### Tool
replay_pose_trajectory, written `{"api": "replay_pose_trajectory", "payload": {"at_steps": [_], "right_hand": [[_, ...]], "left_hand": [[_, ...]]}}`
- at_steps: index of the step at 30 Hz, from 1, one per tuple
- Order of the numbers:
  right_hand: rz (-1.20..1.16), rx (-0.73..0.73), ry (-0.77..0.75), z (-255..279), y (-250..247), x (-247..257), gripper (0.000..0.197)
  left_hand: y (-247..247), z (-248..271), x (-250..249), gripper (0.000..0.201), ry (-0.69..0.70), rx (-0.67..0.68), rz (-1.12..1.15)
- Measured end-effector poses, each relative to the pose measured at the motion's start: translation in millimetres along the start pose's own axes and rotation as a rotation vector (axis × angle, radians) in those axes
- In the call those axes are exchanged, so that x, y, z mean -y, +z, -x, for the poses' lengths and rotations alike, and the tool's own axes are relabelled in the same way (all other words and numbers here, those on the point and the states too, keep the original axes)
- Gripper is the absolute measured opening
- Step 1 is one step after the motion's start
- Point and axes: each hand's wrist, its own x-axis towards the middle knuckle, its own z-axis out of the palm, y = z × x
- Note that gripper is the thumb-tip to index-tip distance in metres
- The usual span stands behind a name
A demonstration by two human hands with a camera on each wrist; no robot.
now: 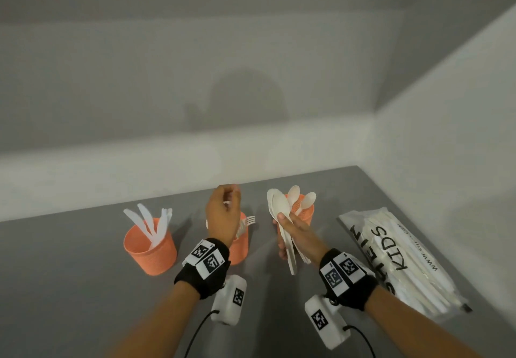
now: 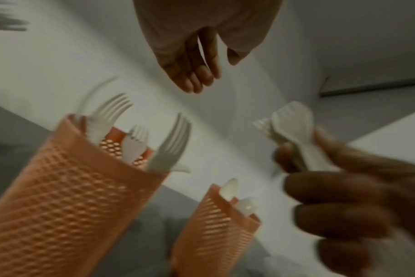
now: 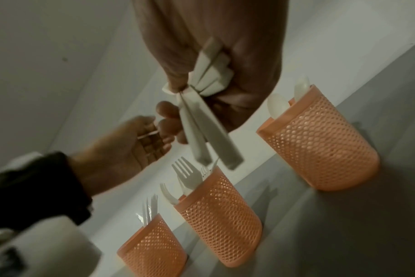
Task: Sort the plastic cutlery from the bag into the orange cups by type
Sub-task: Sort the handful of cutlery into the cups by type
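Three orange mesh cups stand in a row on the grey table. The left cup point(image 1: 150, 246) holds knives, the middle cup point(image 1: 240, 246) holds forks point(image 2: 168, 146), and the right cup point(image 1: 305, 209) holds spoons. My right hand point(image 1: 291, 228) grips a bundle of several white spoons point(image 1: 280, 209) by their handles point(image 3: 209, 82), just in front of the spoon cup point(image 3: 320, 146). My left hand point(image 1: 224, 207) hovers over the fork cup point(image 3: 220, 215) with fingers point(image 2: 194, 76) relaxed and nothing in it.
The clear plastic bag point(image 1: 405, 260) with black lettering lies at the right, with more cutlery inside. White walls close in behind the cups and along the right side. The knife cup point(image 3: 152, 249) is the nearest in the right wrist view.
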Motion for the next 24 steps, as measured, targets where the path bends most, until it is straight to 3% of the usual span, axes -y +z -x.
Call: {"api": "replay_pose_trajectory", "payload": {"at_steps": [3, 6, 14, 19, 21, 24], "right_hand": [[-0.004, -0.048, -0.075, -1.7, 7.0, 0.4, 0.025], [0.002, -0.06, -0.15, -3.0, 14.8, 1.1, 0.02], [0.161, -0.156, -0.301, -9.8, 12.6, -15.4, 0.012], [0.097, -0.176, -0.334, -10.1, 10.9, -12.3, 0.015], [0.063, -0.263, -0.35, -13.5, 8.2, -8.8, 0.012], [-0.044, -0.408, -0.368, -23.5, -2.4, -0.1, 0.032]], "left_hand": [[2.6, 19.0, -16.4, 0.01, -0.027, 0.167, 0.051], [9.2, 32.1, -17.8, 0.022, -0.055, 0.267, -0.053], [6.7, 45.2, -17.7, 0.018, -0.039, 0.354, -0.014], [-3.8, 41.3, -19.0, 0.018, -0.053, 0.416, 0.129], [-10.3, 34.7, -21.6, 0.015, -0.052, 0.389, 0.164], [-24.1, 18.4, -26.5, 0.016, 0.06, 0.228, 0.106]]}}
